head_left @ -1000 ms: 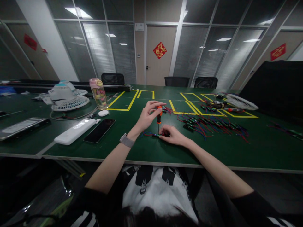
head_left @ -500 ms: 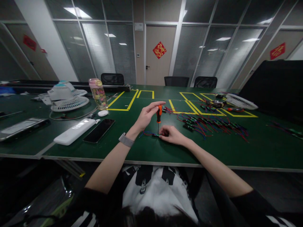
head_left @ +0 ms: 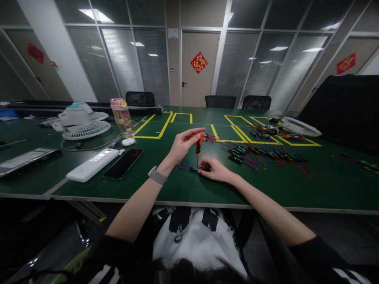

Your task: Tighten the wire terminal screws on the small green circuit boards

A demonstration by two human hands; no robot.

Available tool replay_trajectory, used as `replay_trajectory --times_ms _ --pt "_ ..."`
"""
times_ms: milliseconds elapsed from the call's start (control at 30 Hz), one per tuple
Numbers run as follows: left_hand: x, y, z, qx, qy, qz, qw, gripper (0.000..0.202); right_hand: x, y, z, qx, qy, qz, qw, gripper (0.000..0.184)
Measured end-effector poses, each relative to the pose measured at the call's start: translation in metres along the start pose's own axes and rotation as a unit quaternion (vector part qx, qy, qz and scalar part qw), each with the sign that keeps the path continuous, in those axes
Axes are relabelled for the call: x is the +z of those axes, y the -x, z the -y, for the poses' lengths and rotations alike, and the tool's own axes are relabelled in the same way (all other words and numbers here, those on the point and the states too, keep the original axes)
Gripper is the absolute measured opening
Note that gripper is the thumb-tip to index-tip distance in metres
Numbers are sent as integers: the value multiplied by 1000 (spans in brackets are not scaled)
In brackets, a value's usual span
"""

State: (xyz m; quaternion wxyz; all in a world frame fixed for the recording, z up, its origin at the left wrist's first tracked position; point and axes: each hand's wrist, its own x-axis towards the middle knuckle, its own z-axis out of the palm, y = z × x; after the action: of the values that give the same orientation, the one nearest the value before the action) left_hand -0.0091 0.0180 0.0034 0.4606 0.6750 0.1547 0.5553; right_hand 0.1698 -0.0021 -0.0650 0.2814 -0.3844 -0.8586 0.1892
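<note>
My left hand (head_left: 184, 146) grips an orange and black screwdriver (head_left: 198, 146) near the top of its handle. The screwdriver stands upright, its thin shaft running down to a small green circuit board (head_left: 194, 169) on the table. Red and blue wires trail from the board's left side. Against the board's right end, the fingertips of my right hand (head_left: 214, 169) are pinched on it and hold it to the green tabletop (head_left: 183, 193). The screwdriver's tip meets the board; what exactly it touches there is too small to make out.
Several wired circuit boards (head_left: 260, 154) lie in a pile to the right. On the left are a phone (head_left: 123, 163), a white power bank (head_left: 92, 165), a white earbud case (head_left: 128, 142), a water bottle (head_left: 122, 118) and white fans (head_left: 87, 130). A black monitor (head_left: 346, 110) stands far right.
Both hands keep their places, with the screwdriver still upright on the board. The left fingers have shifted only slightly around the handle.
</note>
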Motion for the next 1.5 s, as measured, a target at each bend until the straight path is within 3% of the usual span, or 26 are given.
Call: replay_trajectory --times_ms 133,300,467,633,833,1000,1200,1367,1500 --pt "0 0 -1 30 -76 -46 996 23 -1 0 1 5 4 5 1000 9" --pt "0 0 0 -14 31 13 999 31 -2 0 3 4 8 6 1000 9" --pt "-1 0 1 7 -51 -36 998 26 -2 0 4 0 8 4 1000 8" --pt "0 0 0 -24 43 12 999 30 -2 0 2 0 11 7 1000 6" --pt "1 0 -1 7 -44 -48 998 23 -3 1 1 -10 9 10 1000 7" --pt "1 1 -2 -23 43 13 999 28 -2 1 0 -3 8 10 1000 8" --pt "-1 0 -2 11 -47 -40 998 23 -2 1 -1 -7 5 10 1000 9" --pt "0 -1 0 -20 51 14 998 30 -2 1 0 -5 11 10 1000 9" --pt "1 1 0 1 -20 -41 999 27 -3 1 0 -7 9 11 1000 8"
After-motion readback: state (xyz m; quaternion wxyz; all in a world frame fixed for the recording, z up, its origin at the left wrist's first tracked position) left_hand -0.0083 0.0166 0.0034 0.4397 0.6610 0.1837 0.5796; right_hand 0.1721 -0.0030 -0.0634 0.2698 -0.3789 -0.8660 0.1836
